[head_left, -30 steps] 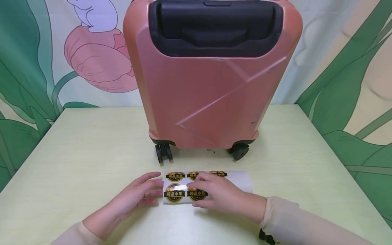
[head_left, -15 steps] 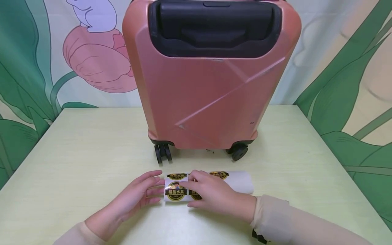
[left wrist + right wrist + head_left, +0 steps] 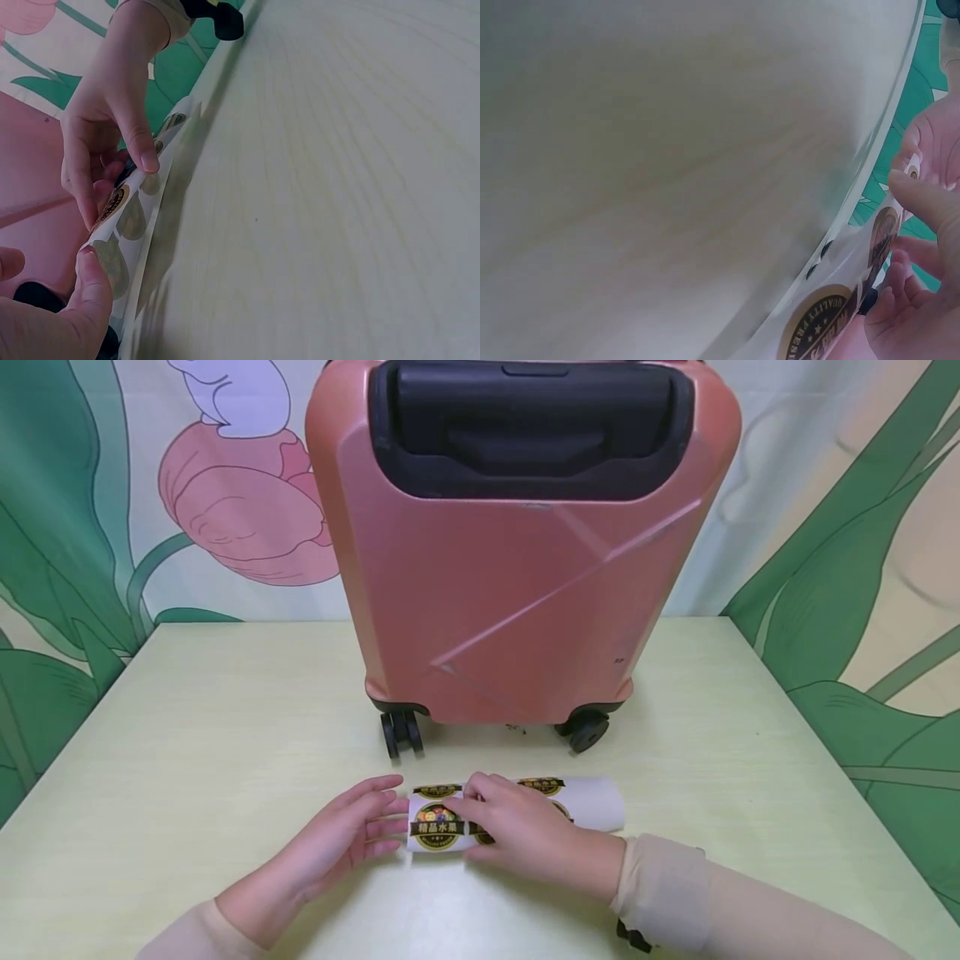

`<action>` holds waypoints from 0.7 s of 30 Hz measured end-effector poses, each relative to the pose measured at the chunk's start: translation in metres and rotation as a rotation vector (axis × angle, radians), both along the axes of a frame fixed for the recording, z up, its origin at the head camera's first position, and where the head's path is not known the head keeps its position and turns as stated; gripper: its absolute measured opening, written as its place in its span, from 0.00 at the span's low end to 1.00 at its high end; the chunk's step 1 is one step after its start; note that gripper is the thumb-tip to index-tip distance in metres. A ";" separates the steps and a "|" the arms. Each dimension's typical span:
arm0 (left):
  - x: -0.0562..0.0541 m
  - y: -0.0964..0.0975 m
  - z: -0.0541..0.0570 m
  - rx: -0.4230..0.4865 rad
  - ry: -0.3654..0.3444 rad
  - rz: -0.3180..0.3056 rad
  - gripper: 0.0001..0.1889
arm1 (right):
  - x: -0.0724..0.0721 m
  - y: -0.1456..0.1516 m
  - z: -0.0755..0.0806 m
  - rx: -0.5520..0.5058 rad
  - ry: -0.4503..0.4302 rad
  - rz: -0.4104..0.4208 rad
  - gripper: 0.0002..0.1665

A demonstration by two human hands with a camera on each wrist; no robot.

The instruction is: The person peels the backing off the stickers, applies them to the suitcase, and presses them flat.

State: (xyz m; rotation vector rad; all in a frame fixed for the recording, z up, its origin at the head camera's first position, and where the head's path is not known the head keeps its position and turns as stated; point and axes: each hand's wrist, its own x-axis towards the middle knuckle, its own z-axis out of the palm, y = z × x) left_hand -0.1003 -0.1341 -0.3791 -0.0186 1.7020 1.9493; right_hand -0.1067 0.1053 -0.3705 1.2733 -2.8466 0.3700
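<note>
A curled white sheet of stickers [image 3: 592, 804], printed with round black-and-gold fruit labels, lies across the front middle of the table. My right hand [image 3: 528, 831] holds it from above near its middle, covering several labels. In the left wrist view the right thumb presses its near face while the other fingers of the right hand [image 3: 112, 112] reach round its far side. At the sheet's left end is my left hand [image 3: 341, 827], fingers nearly straight and spread, tips touching that edge. The left thumb [image 3: 90, 277] meets the sheet's end in the left wrist view.
A pink hard-shell suitcase [image 3: 517, 602] with a black handle recess stands upright behind the sheet. Its black wheels [image 3: 401, 733] rest on the pale wooden table [image 3: 225, 718]. A printed curtain [image 3: 247, 518] hangs behind the table.
The sheet has shifted slightly right and its labels have moved up, with the front edge curling further. My right hand has slid a little left; my left hand has followed the edge rightward.
</note>
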 end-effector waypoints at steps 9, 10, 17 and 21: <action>0.001 0.001 -0.002 -0.011 -0.003 -0.009 0.30 | -0.001 0.000 0.000 -0.031 0.006 -0.012 0.31; 0.001 0.001 -0.003 -0.017 -0.004 -0.019 0.31 | -0.001 0.001 0.001 -0.032 0.003 -0.015 0.31; 0.004 0.002 -0.008 -0.025 -0.021 -0.128 0.25 | -0.003 0.002 0.005 -0.037 -0.002 -0.046 0.31; 0.005 0.004 -0.009 -0.045 0.003 -0.174 0.19 | -0.004 0.003 0.007 -0.040 -0.022 -0.057 0.31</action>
